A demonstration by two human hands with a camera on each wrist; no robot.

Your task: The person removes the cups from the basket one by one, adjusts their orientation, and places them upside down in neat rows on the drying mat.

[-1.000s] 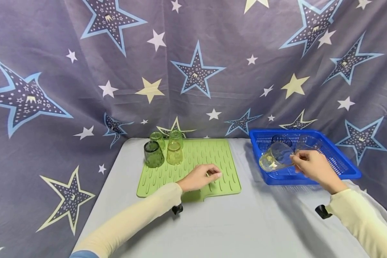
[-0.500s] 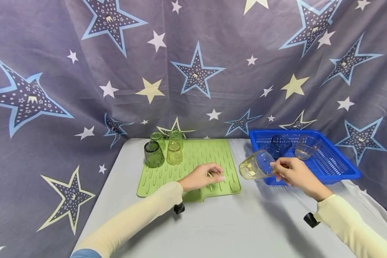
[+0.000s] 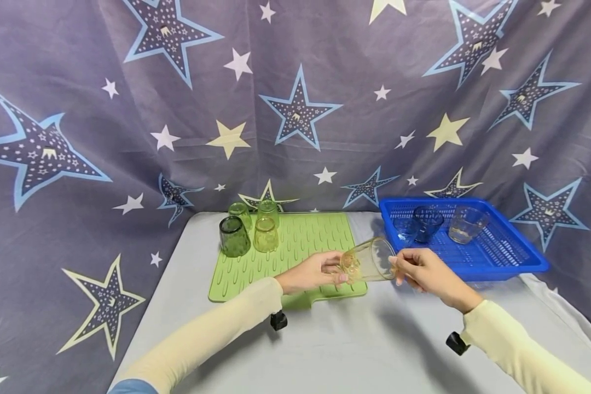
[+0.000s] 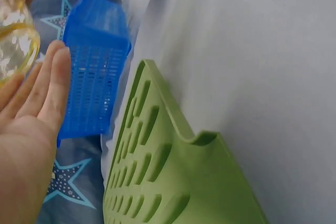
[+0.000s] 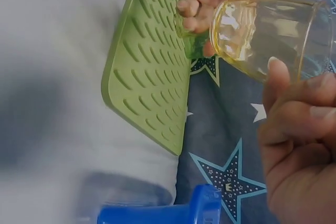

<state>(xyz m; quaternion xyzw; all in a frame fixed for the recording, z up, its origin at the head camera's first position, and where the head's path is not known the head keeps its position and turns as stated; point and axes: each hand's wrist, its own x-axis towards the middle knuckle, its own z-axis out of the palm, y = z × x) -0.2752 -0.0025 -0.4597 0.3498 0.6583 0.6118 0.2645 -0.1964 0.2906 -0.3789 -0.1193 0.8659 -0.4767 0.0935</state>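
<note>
A clear, yellow-tinted drinking glass (image 3: pixel 366 260) is tilted on its side in the air over the mat's front right corner, its mouth to the right. My right hand (image 3: pixel 426 274) pinches its rim between thumb and fingers, as the right wrist view also shows on the glass (image 5: pixel 268 32). At the base is my left hand (image 3: pixel 312 272), fingertips right beside the glass. The left wrist view shows the left fingers (image 4: pixel 44 90) nearly straight, close to the glass base. Beneath lies a green ridged drying mat (image 3: pixel 315 232).
Upside down at the mat's back left stand several glasses, among them a dark green one (image 3: pixel 234 238) and a yellow one (image 3: pixel 266 235). A blue plastic basket (image 3: pixel 509 268) at the right holds more glasses, including a dark blue one (image 3: pixel 427 224). A starry curtain (image 3: pixel 295 164) hangs behind.
My right hand has carried the yellow-tinted glass left, out from over the blue basket, to my left hand. The left hand has stayed nearly in place, its fingers now at the glass base.
</note>
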